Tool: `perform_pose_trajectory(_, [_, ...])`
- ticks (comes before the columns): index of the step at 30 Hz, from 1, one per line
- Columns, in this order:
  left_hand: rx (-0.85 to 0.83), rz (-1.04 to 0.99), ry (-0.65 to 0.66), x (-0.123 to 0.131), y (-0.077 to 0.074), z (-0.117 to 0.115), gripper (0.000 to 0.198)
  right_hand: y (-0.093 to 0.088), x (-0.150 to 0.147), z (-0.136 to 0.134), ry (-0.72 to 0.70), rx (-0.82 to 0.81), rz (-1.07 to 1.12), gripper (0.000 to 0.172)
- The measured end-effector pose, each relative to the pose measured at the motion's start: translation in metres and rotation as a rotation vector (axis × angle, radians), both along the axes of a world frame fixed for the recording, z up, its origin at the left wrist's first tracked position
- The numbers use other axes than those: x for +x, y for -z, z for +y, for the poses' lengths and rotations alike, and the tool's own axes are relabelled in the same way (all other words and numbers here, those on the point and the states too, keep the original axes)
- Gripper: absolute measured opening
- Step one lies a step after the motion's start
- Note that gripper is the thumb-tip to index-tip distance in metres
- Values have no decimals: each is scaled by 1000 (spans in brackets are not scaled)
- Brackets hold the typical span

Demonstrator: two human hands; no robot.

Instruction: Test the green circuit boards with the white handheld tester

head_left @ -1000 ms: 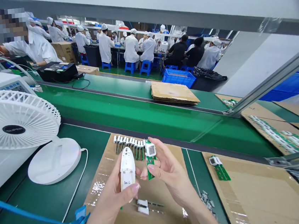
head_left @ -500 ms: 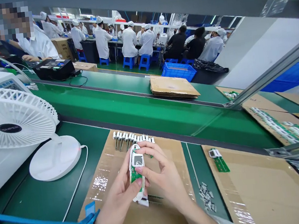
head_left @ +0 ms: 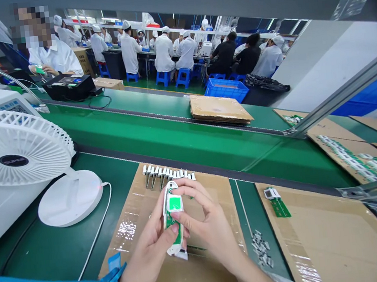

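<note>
Rows of white-coated workers filled the factory beyond the green desk (head_left: 44,246), while at its near edge the left hand (head_left: 149,252) gripped a white plastic casing (head_left: 172,250) from the side and the right hand (head_left: 208,231) curled its fingers over a green circuit board (head_left: 177,234) lying in it, a small screen module (head_left: 175,204) at the top. Both hands held this over a cardboard sheet (head_left: 202,269). Just beyond stood a row of white pronged parts (head_left: 167,175); small metal clips (head_left: 261,249) lay to the right, near another green board (head_left: 276,204). A blue wrist strap (head_left: 112,279) circled the left wrist, and a white desk fan (head_left: 17,147) stood further left.
</note>
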State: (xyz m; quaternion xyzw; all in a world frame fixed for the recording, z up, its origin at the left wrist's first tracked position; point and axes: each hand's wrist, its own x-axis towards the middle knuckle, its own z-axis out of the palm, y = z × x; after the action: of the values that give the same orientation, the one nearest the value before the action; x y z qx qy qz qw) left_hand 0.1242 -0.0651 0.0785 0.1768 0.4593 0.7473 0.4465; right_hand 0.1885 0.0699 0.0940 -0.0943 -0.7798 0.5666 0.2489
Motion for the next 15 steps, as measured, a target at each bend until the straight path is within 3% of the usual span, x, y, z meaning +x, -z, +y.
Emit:
perform_pose_trajectory(8, [79,-18,48,3,4,-2,69,-4,5,-2,34,159,56,27])
perform_pose_trajectory(15, [101,-92,43,10,-3,-3,71,-8,9,-5,43,192,63,25])
